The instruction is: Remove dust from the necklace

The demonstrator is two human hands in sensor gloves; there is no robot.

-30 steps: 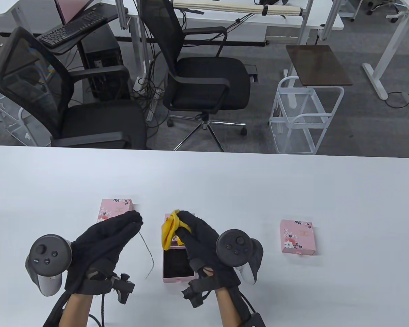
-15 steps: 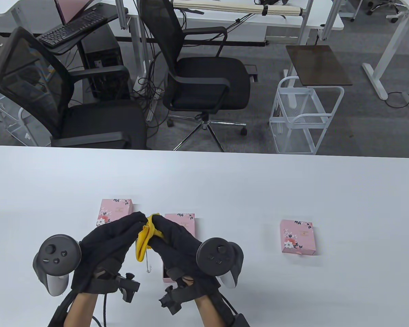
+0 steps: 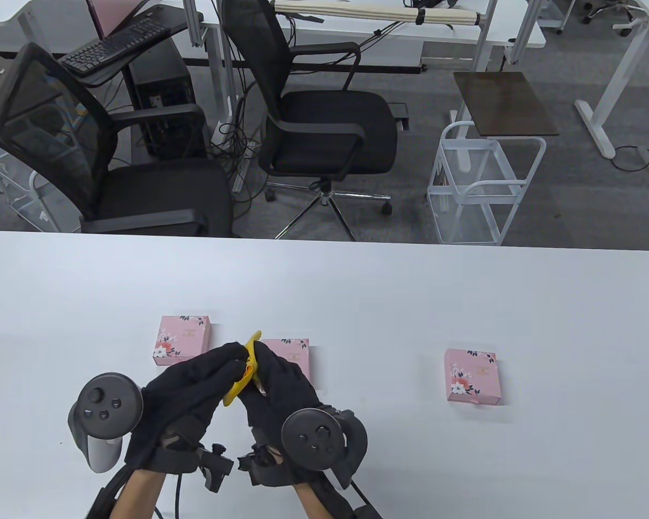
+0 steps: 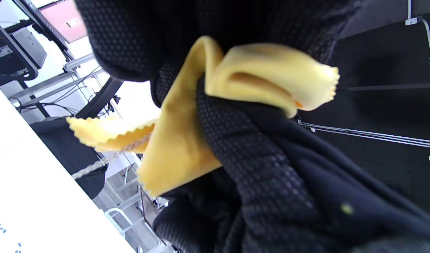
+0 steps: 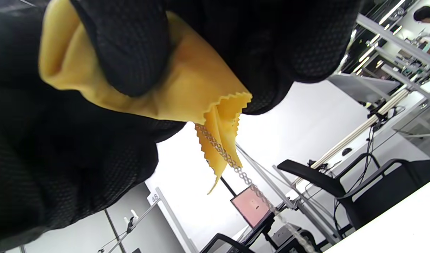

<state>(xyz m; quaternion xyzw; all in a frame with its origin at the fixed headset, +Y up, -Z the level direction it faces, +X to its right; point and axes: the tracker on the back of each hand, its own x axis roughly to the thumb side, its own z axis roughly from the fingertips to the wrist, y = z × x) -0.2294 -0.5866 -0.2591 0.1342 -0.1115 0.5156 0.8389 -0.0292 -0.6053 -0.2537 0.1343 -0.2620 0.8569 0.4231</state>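
Note:
A yellow cloth [image 3: 242, 376] is squeezed between the fingertips of both hands above the table. My right hand [image 3: 262, 363] pinches the cloth [image 5: 193, 91] with thumb and fingers. My left hand [image 3: 230, 358] presses in from the left and holds the necklace inside the fold. A thin silver chain [image 5: 236, 168] hangs out from the cloth's zigzag edge. In the left wrist view the chain [image 4: 91, 168] also trails out below the cloth [image 4: 183, 147]. From the table view the chain is hidden by the hands.
Three pink floral boxes lie on the white table [image 3: 411, 303]: one [image 3: 183, 339] beyond my left hand, one [image 3: 291, 352] partly covered by my right hand, one [image 3: 471, 376] off to the right. Office chairs and a white wire cart stand past the far edge.
My right hand has carried the cloth left to my left hand and closed it over the chain. The dangling chain and the open box tray have gone out of sight under the hands.

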